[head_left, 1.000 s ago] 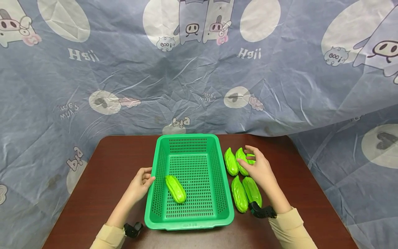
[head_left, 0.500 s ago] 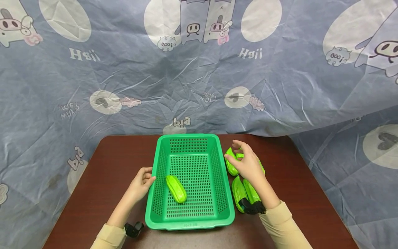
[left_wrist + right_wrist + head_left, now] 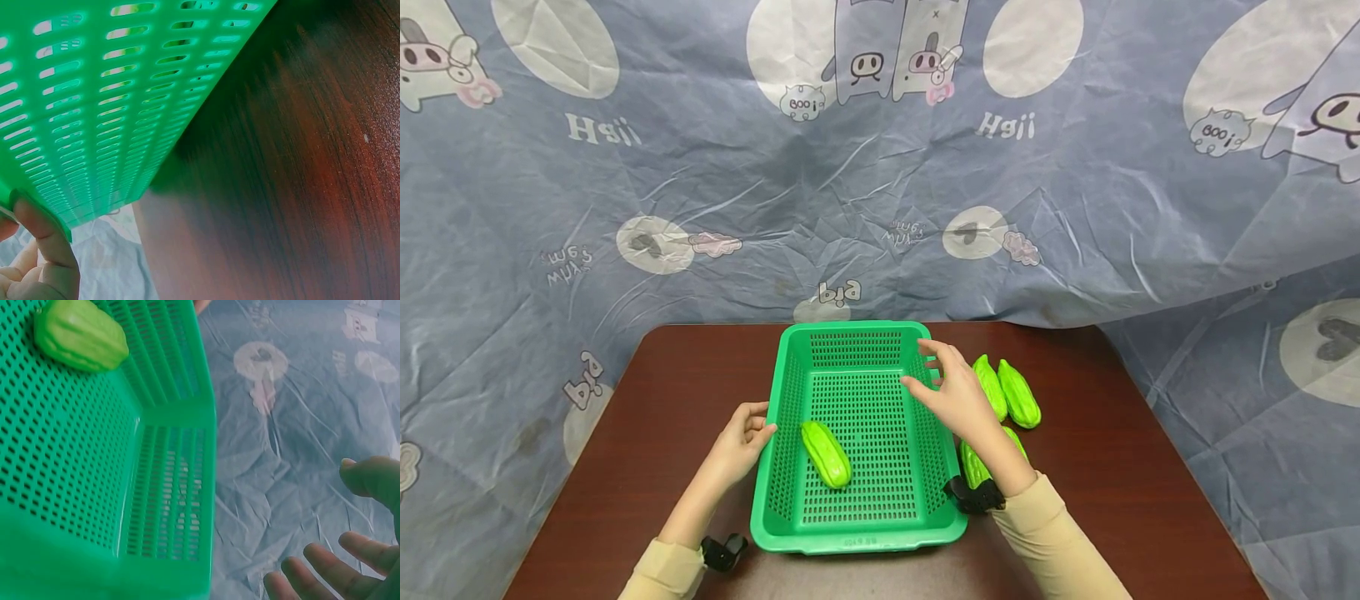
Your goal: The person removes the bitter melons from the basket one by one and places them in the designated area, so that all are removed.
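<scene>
A green plastic basket (image 3: 857,542) with slotted walls stands mid-table, one bright green bitter melon (image 3: 826,454) lying on its floor. My left hand (image 3: 737,442) holds the basket's left rim; in the left wrist view its curled fingers (image 3: 47,244) grip the edge. Over the basket's right rim hovers my right hand (image 3: 958,396), thumb and fingers spread apart around nothing. To the right on the table lie more bitter melons, among them a back one (image 3: 1019,395), its neighbour (image 3: 991,388) and a front one (image 3: 974,467), partly hidden by my right forearm.
The dark brown wooden table (image 3: 685,367) ends at a printed grey-blue cloth (image 3: 880,267) hanging behind it. A black wrist strap (image 3: 973,495) on my right arm overlaps the basket's right wall in the head view.
My right hand has moved left from above the bitter melons to the basket's right rim, staying spread. The left hand has kept its hold on the basket.
</scene>
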A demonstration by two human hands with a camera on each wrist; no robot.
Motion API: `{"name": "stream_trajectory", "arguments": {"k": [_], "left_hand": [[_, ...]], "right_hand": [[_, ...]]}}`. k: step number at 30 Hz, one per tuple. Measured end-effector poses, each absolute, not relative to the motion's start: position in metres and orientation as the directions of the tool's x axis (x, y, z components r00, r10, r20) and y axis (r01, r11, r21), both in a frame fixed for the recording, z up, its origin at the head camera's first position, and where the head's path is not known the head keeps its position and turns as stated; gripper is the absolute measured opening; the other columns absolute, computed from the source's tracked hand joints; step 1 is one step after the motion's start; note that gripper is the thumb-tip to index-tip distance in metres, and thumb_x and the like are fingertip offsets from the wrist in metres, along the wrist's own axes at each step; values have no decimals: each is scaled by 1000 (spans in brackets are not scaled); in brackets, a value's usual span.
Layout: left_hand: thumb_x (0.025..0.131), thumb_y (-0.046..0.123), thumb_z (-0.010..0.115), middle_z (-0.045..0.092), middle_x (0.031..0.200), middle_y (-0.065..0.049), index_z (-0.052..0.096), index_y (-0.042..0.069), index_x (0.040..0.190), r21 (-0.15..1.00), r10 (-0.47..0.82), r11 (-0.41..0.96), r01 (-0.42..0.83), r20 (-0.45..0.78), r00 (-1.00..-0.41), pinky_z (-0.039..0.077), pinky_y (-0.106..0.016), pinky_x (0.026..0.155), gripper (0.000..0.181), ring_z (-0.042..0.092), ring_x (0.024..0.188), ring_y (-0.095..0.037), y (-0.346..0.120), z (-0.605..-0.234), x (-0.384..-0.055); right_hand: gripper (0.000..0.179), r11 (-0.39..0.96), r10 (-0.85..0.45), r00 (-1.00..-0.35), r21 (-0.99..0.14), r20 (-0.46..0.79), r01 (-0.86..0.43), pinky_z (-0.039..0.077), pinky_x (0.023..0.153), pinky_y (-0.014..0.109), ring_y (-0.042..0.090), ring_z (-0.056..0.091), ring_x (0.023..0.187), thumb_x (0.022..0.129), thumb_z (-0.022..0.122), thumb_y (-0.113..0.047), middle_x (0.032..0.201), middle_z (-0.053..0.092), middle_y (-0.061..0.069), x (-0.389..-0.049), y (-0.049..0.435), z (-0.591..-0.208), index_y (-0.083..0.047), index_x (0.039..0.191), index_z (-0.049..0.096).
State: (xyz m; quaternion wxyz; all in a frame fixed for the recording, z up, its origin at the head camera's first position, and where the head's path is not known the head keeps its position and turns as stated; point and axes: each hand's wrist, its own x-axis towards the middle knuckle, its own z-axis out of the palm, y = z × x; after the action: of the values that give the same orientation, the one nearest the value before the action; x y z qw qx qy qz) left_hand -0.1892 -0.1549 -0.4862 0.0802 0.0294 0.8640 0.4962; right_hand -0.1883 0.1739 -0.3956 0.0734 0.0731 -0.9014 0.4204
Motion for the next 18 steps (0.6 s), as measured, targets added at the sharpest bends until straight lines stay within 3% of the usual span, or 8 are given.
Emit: {"name": "stream_trajectory", "arguments": {"k": [18], "left_hand": [[102, 13, 54, 65, 110, -16, 41, 0, 142, 865, 128, 501, -27, -105, -986, 50, -33, 78, 43, 65, 94, -20, -155, -486, -189]], "right_hand": [[62, 653, -191, -963, -708, 192, -270, 53, 90, 40, 24, 60, 114, 87, 76, -28, 131, 56, 7, -193, 127, -414, -12, 141, 50]]}}
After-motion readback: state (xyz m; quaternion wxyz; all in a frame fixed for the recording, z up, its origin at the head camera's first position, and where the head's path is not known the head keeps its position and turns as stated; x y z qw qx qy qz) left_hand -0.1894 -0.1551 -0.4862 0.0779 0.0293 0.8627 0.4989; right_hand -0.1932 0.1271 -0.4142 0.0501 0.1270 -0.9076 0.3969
